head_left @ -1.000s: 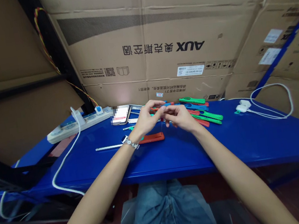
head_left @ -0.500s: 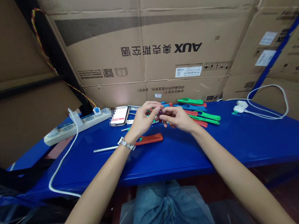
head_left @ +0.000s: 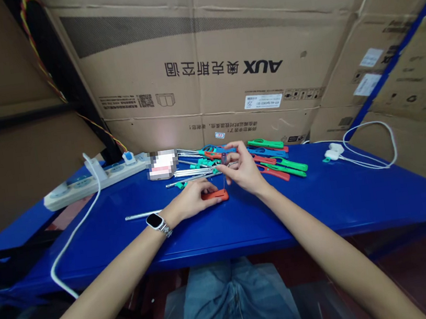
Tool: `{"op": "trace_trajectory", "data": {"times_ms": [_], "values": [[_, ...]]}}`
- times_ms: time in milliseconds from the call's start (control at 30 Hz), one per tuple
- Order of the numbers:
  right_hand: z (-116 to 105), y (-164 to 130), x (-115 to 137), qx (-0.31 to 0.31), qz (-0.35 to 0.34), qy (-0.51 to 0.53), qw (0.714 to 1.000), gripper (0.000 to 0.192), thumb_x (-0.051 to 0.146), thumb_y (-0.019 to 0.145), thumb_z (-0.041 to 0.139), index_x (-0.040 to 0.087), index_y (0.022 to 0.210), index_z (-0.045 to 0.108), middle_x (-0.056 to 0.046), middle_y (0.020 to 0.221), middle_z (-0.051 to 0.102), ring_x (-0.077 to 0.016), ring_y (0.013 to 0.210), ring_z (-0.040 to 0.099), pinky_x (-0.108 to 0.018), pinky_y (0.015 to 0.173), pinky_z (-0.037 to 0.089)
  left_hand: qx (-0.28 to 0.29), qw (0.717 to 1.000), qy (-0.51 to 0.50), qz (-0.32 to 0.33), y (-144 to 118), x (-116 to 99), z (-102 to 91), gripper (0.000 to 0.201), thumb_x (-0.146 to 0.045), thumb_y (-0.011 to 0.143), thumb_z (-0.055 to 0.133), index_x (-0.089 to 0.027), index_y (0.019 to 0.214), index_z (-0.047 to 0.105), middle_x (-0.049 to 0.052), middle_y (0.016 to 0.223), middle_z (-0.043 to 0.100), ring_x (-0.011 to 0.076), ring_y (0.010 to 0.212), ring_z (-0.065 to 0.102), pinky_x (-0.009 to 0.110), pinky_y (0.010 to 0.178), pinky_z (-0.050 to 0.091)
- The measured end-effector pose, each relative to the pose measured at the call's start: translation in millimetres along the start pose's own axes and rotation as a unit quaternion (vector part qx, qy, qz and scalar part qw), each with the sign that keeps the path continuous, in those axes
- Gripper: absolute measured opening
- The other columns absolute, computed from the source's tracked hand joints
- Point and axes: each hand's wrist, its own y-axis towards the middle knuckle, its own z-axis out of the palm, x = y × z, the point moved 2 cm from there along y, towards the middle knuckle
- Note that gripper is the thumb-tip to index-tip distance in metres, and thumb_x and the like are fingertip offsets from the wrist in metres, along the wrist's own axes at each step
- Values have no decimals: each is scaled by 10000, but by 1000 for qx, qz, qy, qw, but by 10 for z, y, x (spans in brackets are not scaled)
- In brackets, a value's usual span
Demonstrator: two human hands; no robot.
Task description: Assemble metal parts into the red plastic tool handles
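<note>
A person's left hand gripped an orange lighter at the centre of the frame, thumb along its near side and fingers curled over the top. The lighter lay flat on a blue table, its metal tube poking out to the left beyond the hand. Just above and to the right, the right hand pinched the dark handle of a small screwdriver, its thin shaft pointing down at the lighter's right end; whether the tip touched could not be made out.

Behind the hands, green, blue and red handles lay heaped right of centre, with silver rods left of them. A phone, its screen blurred, lay beside the rods, near a white power strip at left. A white charger and its looped cable sat at right. A watch circled the left wrist. Cardboard printed "AUX," upside down, filled the upper frame.
</note>
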Motion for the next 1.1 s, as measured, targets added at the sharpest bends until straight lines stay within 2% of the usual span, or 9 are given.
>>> {"op": "trace_trajectory", "data": {"times_ms": [100, 233, 333, 533, 667, 767, 867, 967, 1100], "values": [[11, -33, 28, 21, -22, -31, 999, 440, 442, 820, 705, 293, 1201, 543, 15, 885, 595, -90, 489, 584, -236, 444, 455, 0, 1000, -10, 0, 7, 3, 11, 349, -507, 843, 669, -189, 968, 742, 61, 896, 714, 219, 798, 642, 315, 718, 468], [-8, -62, 82, 32, -55, -82, 995, 393, 479, 892, 611, 264, 1220, 633, -41, 1013, 675, -103, 524, 598, -277, 516, 504, -6, 1000, -14, 3, -3, 4, 6, 378, -536, 834, 671, -195, 973, 759, 59, 873, 716, 211, 765, 627, 310, 698, 462], [-31, -40, 104, 43, -53, -41, 997, 428, 524, 921, 539, 234, 1217, 650, -59, 1048, 717, -87, 500, 583, -275, 527, 513, -7, 1000, -13, 2, -4, 4, 3, 383, -535, 823, 683, -196, 982, 766, 62, 877, 717, 211, 769, 625, 309, 702, 463], [-101, 55, 108, 35, 13, 55, 998, 471, 565, 754, 737, 187, 1015, 632, -55, 916, 755, -51, 375, 510, -209, 348, 372, -14, 1000, -16, 5, 0, -3, -5, 383, -543, 815, 690, -199, 964, 771, 63, 868, 717, 207, 765, 624, 308, 699, 467], [-83, 79, 117, -1, 23, 78, 997, 529, 566, 665, 813, 218, 804, 440, 7, 748, 718, -59, 337, 515, -172, 286, 302, -14, 1000, -19, 0, 0, -9, -9, 395, -553, 804, 697, -198, 957, 775, 64, 849, 715, 204, 749, 621, 302, 683, 462], [-11, 71, 117, -8, 16, 77, 997, 570, 589, 671, 801, 235, 795, 372, 34, 703, 691, -61, 317, 508, -166, 270, 296, -12, 1000, -28, 1, 2, -13, -12, 382, -542, 804, 703, -200, 960, 774, 64, 857, 723, 201, 744, 628, 300, 678, 465], [36, 46, 118, -6, 4, 66, 998, 497, 627, 745, 720, 224, 906, 478, 49, 698, 658, -49, 314, 495, -166, 273, 313, -9, 999, -32, 3, 3, -13, -13, 360, -522, 806, 706, -204, 962, 774, 61, 857, 727, 200, 742, 631, 297, 672, 466], [17, 26, 126, 25, -7, 75, 997, 487, 646, 816, 628, 199, 1004, 582, 14, 775, 670, -50, 355, 532, -179, 311, 384, -7, 1000, -23, -1, 2, -10, -10, 359, -509, 812, 703, -197, 974, 773, 62, 862, 723, 199, 743, 627, 298, 672, 458], [-63, 37, 137, 72, 35, 101, 992, 471, 606, 774, 701, 179, 965, 641, -32, 877, 709, -85, 461, 625, -187, 362, 452, -2, 1000, -14, 4, -3, -15, -2, 366, -512, 828, 688, -193, 986, 770, 65, 855, 720, 197, 740, 618, 303, 677, 454]]}}
